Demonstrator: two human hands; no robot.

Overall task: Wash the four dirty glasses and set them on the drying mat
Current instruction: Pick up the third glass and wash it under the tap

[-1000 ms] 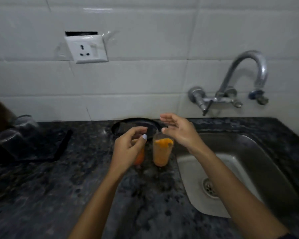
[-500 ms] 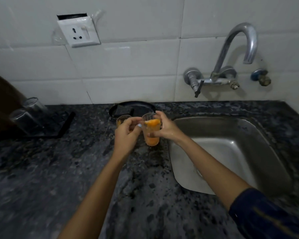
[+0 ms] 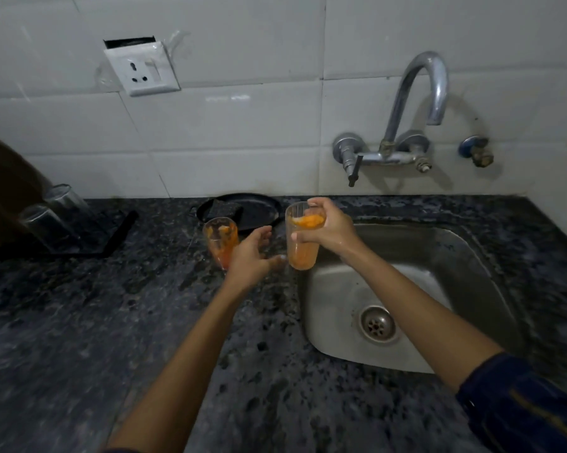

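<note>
Partly hidden, the second dirty glass (image 3: 221, 240) stands on the dark stone desk (image 3: 112, 322) behind the left hand (image 3: 252, 256), whose knuckles cover its lower right side. At far left two clear glasses (image 3: 56, 210) stand inverted on the black drying mat (image 3: 112, 237); their outlines are dim and blurred, and a brown shape at the frame edge cuts them off. A dark pan (image 3: 259, 210) with a dark block in it sits against the tiled wall; what the block is cannot be told.

Right hand (image 3: 328, 230): fingers curled round the upper part of the orange-smeared glass (image 3: 301, 243), thumb near the rim, gripping it upright above the desk edge just beside the steel sink (image 3: 471, 273). Left hand: fingers loosely spread and relaxed, holding nothing, close to the second dirty glass and apart from the held one.

Compared with half a second ago, the left hand has let go of the held glass and drawn back to the left, so that only the right hand carries it. The held glass now sits slightly nearer the sink, below and left of the tap (image 3: 416, 93).
</note>
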